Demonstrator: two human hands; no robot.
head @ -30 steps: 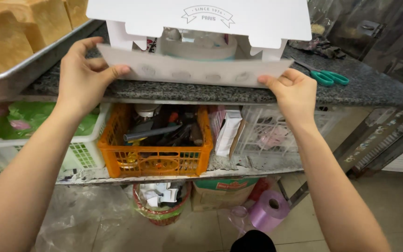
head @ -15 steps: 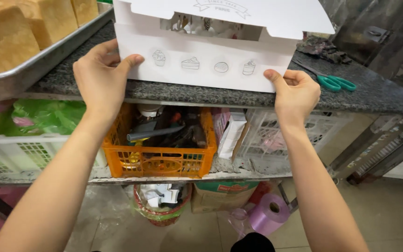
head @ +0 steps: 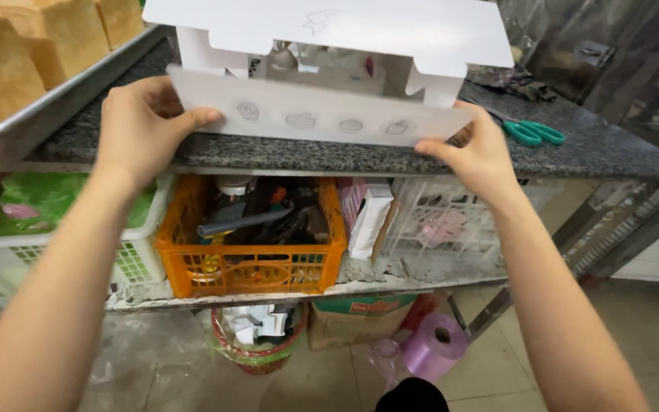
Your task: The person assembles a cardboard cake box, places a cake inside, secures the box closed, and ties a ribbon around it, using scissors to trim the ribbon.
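Left grip and right grip both pinch the front flap of a white cake box — thumbs on its face. The box sits between them on the granite tabletop. Green scissors lie just past the right grip, an orange crate below on a shelf.

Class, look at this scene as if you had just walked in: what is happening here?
A person stands at a dark stone counter and grips the front flap of a white cardboard box with both hands, the left hand at one end and the right hand at the other. The lid is raised. Green-handled scissors lie to the right, and an orange crate sits on the shelf below.
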